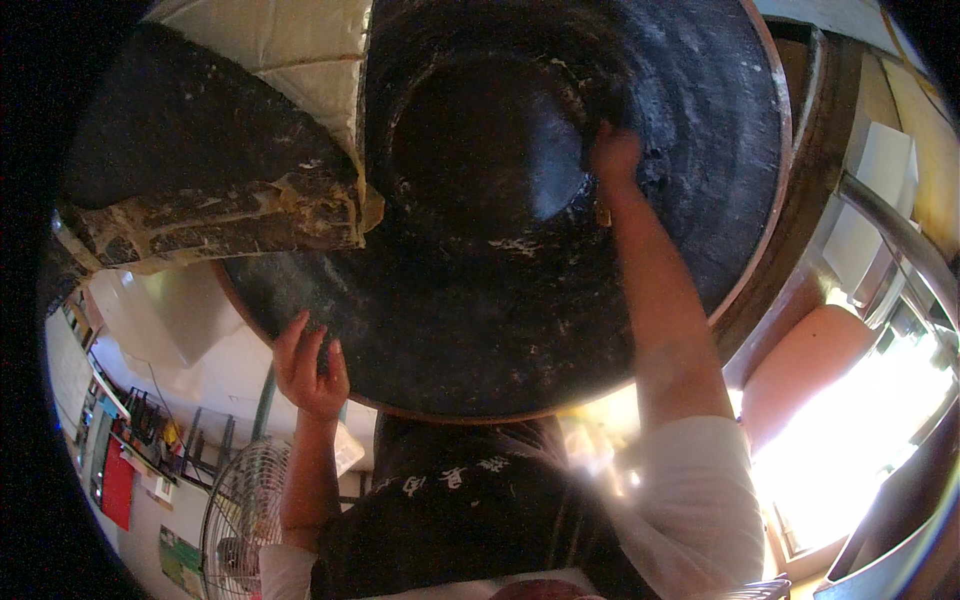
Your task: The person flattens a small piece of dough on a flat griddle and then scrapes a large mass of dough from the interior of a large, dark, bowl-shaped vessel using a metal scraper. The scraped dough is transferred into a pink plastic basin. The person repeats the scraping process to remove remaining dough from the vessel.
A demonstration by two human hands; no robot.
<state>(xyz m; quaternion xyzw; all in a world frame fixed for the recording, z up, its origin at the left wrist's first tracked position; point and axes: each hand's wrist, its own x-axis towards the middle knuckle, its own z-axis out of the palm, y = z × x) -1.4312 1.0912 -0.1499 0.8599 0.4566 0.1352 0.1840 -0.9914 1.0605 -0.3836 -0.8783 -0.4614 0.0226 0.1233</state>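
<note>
A large, dark round vessel [465,337] with a thin reddish rim fills the middle of the view, its worn inside facing me. My left hand [311,375] is at the rim's lower left, palm up with its fingers apart, holding nothing. Deep inside the vessel, my right hand [616,154] is closed beside the edge of the round, darker centre [480,150]. A short light-brown end shows just below this fist, apparently the handle of a hand tool; the tool's other end is too dark to make out.
A dark, crusted chute-like part [225,217] juts in front of the vessel from the upper left. A wire-guarded fan [244,517] stands at the lower left, near shelves with various items. On the right are a metal pipe [900,240] and a bright window [862,442].
</note>
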